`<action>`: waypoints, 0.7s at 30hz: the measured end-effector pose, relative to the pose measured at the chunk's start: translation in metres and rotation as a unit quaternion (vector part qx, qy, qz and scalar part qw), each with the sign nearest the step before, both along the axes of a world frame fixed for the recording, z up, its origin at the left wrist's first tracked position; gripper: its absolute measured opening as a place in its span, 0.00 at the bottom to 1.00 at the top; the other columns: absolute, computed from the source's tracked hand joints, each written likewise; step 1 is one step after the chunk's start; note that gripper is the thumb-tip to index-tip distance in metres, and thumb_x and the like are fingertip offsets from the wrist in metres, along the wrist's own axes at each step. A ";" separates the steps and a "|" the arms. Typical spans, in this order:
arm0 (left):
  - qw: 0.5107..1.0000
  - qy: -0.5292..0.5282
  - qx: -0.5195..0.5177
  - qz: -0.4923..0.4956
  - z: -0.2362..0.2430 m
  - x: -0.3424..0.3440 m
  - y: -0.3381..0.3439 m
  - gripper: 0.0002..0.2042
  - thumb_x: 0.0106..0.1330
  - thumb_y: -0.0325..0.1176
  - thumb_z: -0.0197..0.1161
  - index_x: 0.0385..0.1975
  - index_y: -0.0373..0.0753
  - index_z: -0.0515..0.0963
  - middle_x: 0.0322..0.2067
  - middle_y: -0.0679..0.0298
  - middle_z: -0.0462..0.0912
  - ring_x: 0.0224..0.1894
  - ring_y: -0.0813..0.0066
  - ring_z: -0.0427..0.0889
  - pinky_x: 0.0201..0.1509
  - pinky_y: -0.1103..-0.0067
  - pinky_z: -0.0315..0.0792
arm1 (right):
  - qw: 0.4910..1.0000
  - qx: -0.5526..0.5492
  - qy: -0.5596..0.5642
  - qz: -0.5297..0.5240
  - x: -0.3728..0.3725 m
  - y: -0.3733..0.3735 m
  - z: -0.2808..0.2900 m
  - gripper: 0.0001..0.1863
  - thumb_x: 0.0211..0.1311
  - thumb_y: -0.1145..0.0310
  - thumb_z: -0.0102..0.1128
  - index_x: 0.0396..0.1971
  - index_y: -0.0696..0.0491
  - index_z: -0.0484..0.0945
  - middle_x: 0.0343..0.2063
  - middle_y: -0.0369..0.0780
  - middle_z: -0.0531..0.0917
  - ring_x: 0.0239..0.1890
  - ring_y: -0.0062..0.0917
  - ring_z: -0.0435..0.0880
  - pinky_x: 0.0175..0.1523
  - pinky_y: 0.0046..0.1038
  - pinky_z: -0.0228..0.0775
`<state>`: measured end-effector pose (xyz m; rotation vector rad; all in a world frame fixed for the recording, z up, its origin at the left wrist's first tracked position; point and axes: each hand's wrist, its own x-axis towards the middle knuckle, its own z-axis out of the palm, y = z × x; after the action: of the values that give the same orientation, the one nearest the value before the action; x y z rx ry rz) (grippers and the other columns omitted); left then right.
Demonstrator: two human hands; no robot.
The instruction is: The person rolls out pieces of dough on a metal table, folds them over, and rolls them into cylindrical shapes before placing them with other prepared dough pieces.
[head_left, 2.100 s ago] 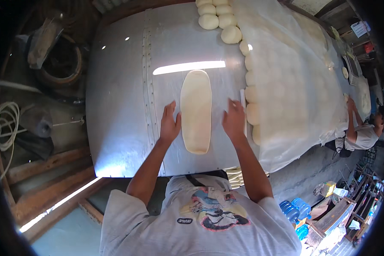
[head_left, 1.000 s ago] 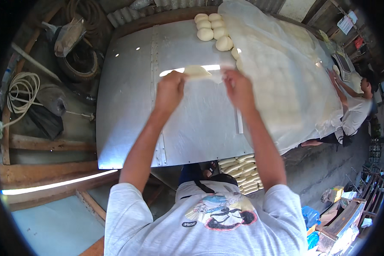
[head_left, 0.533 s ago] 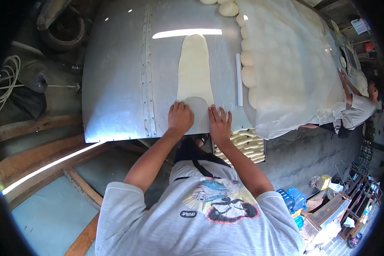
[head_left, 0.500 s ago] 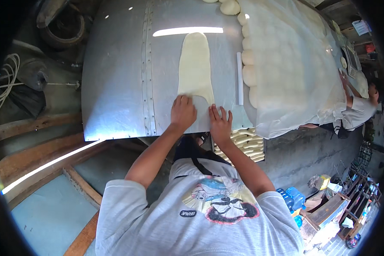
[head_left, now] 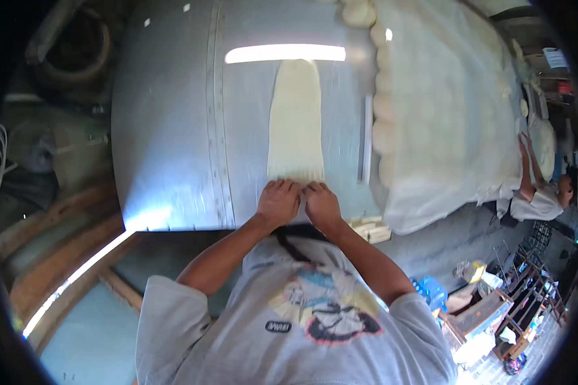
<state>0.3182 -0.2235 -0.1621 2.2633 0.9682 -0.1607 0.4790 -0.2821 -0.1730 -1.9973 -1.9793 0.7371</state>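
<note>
A long flat sheet of pale dough (head_left: 296, 122) lies lengthwise on the metal tabletop (head_left: 167, 128), its rounded end pointing away from me. At its near edge, my left hand (head_left: 279, 201) and my right hand (head_left: 322, 204) are side by side, almost touching. The fingers of both are curled over and closed on the dough's near edge. What lies under the fingertips is hidden.
On the right, a translucent plastic sheet (head_left: 449, 122) covers rows of round dough pieces (head_left: 358, 13). A thin white strip (head_left: 365, 141) lies beside them. Shaped dough pieces (head_left: 371, 229) show below the table edge. Another person (head_left: 536, 204) works at the far right.
My right hand has moved left, beside my left hand, and its fingers have curled. The dough's near edge now sits straighter and closer to me. The whole view has shifted slightly.
</note>
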 end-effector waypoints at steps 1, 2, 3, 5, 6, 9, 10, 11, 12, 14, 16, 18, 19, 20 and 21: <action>1.000 -0.008 0.021 -0.001 0.002 0.010 0.035 0.19 0.61 0.29 0.58 0.52 0.30 0.75 0.45 0.51 0.79 0.51 0.55 0.78 0.58 0.61 0.73 | 0.993 -0.111 0.027 -0.012 0.009 0.027 0.005 0.18 0.56 0.75 0.57 0.47 0.56 0.81 0.43 0.48 0.82 0.48 0.43 0.82 0.53 0.39 0.76; 0.995 -0.047 0.073 0.051 -0.004 0.017 0.066 0.16 0.62 0.28 0.57 0.49 0.31 0.76 0.42 0.52 0.79 0.46 0.54 0.79 0.53 0.60 0.74 | 0.993 -0.107 0.019 -0.055 0.019 0.062 0.005 0.15 0.57 0.74 0.56 0.45 0.55 0.81 0.42 0.48 0.83 0.47 0.43 0.83 0.53 0.40 0.77; 0.983 -0.087 0.123 0.102 -0.011 0.026 0.101 0.12 0.63 0.28 0.56 0.46 0.33 0.76 0.39 0.53 0.80 0.41 0.54 0.80 0.49 0.59 0.75 | 0.990 -0.103 0.012 -0.099 0.035 0.110 0.002 0.13 0.58 0.73 0.55 0.42 0.55 0.81 0.42 0.47 0.83 0.46 0.43 0.83 0.52 0.42 0.77; 0.945 -0.166 0.234 0.160 -0.025 0.053 0.186 0.18 0.64 0.25 0.55 0.54 0.31 0.73 0.43 0.49 0.78 0.48 0.51 0.78 0.54 0.60 0.74 | 0.991 0.059 0.018 -0.116 0.058 0.198 -0.002 0.13 0.61 0.72 0.54 0.44 0.55 0.81 0.44 0.50 0.82 0.51 0.44 0.80 0.57 0.44 0.73; 0.898 -0.227 0.330 0.179 -0.031 0.077 0.228 0.21 0.62 0.24 0.54 0.58 0.32 0.71 0.45 0.47 0.77 0.51 0.49 0.75 0.61 0.61 0.70 | 0.988 0.104 0.005 -0.114 0.075 0.243 -0.012 0.14 0.63 0.73 0.52 0.45 0.55 0.81 0.45 0.49 0.82 0.53 0.44 0.79 0.59 0.43 0.72; 0.935 -0.155 0.306 0.087 -0.044 0.105 0.306 0.18 0.60 0.24 0.57 0.51 0.35 0.78 0.48 0.55 0.80 0.57 0.54 0.74 0.69 0.62 0.63 | 0.968 0.226 -0.006 -0.106 0.090 0.320 -0.037 0.13 0.62 0.75 0.54 0.45 0.56 0.82 0.44 0.48 0.83 0.49 0.46 0.80 0.57 0.40 0.73; 0.974 -0.090 0.206 0.032 -0.045 0.099 0.311 0.16 0.59 0.23 0.57 0.47 0.36 0.81 0.49 0.59 0.82 0.58 0.57 0.75 0.71 0.62 0.62 | 0.981 0.179 0.014 -0.075 0.089 0.322 -0.034 0.12 0.61 0.76 0.55 0.44 0.57 0.82 0.44 0.49 0.83 0.48 0.46 0.81 0.55 0.40 0.75; 0.965 -0.198 0.157 0.067 -0.047 0.088 0.310 0.10 0.57 0.23 0.59 0.36 0.38 0.84 0.44 0.65 0.83 0.55 0.66 0.79 0.72 0.62 0.62 | 0.987 0.162 -0.002 -0.019 0.095 0.316 -0.038 0.10 0.62 0.76 0.55 0.42 0.58 0.82 0.45 0.47 0.83 0.48 0.43 0.82 0.56 0.39 0.74; 0.968 -0.193 0.143 0.067 -0.052 0.072 0.296 0.10 0.57 0.23 0.59 0.36 0.38 0.84 0.44 0.65 0.83 0.55 0.66 0.79 0.72 0.62 0.62 | 0.989 0.148 0.002 -0.022 0.093 0.296 -0.042 0.10 0.62 0.76 0.55 0.42 0.58 0.82 0.45 0.47 0.83 0.48 0.43 0.82 0.56 0.39 0.74; 0.905 -0.271 0.327 -0.007 -0.060 0.042 0.278 0.10 0.57 0.23 0.60 0.36 0.39 0.84 0.41 0.65 0.83 0.50 0.71 0.81 0.72 0.64 0.64 | 0.929 0.321 -0.122 0.137 0.091 0.263 -0.035 0.10 0.60 0.71 0.55 0.38 0.54 0.83 0.37 0.42 0.82 0.45 0.34 0.81 0.55 0.37 0.73; 0.917 -0.223 0.330 -0.016 -0.053 0.039 0.277 0.11 0.57 0.27 0.62 0.39 0.41 0.85 0.42 0.66 0.84 0.53 0.73 0.81 0.72 0.64 0.66 | 0.945 0.274 -0.132 0.119 0.096 0.266 -0.018 0.09 0.58 0.71 0.57 0.36 0.54 0.83 0.35 0.39 0.81 0.45 0.32 0.81 0.54 0.36 0.72; 0.947 -0.112 0.301 0.010 -0.038 0.056 0.285 0.13 0.57 0.27 0.62 0.42 0.41 0.85 0.44 0.68 0.84 0.56 0.74 0.79 0.73 0.64 0.65 | 0.980 0.108 -0.160 0.053 0.096 0.289 -0.001 0.09 0.58 0.71 0.58 0.37 0.54 0.83 0.36 0.37 0.81 0.45 0.31 0.81 0.57 0.37 0.70; 0.945 -0.114 0.305 0.010 -0.039 0.060 0.288 0.13 0.57 0.27 0.62 0.42 0.41 0.85 0.44 0.68 0.84 0.56 0.74 0.79 0.73 0.64 0.65 | 0.979 0.112 -0.163 0.052 0.097 0.291 -0.007 0.09 0.58 0.71 0.58 0.37 0.54 0.83 0.36 0.37 0.81 0.45 0.31 0.81 0.57 0.37 0.70; 0.940 -0.159 0.302 0.014 -0.041 0.064 0.289 0.13 0.57 0.26 0.62 0.42 0.40 0.85 0.43 0.68 0.84 0.54 0.73 0.80 0.73 0.65 0.65 | 0.979 0.144 -0.134 0.043 0.097 0.291 -0.013 0.09 0.57 0.71 0.58 0.37 0.54 0.84 0.37 0.37 0.81 0.46 0.30 0.81 0.58 0.38 0.69; 0.933 -0.204 0.297 0.017 -0.042 0.066 0.290 0.13 0.56 0.26 0.62 0.41 0.39 0.85 0.42 0.68 0.84 0.52 0.73 0.80 0.73 0.65 0.65 | 0.978 0.176 -0.105 0.034 0.099 0.291 -0.019 0.10 0.57 0.72 0.58 0.37 0.54 0.84 0.37 0.37 0.82 0.46 0.29 0.81 0.58 0.38 0.68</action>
<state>0.3847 0.0669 -0.2040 2.6533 0.9052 0.6831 0.5777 0.0089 -0.1919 -1.8626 -2.1238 0.1702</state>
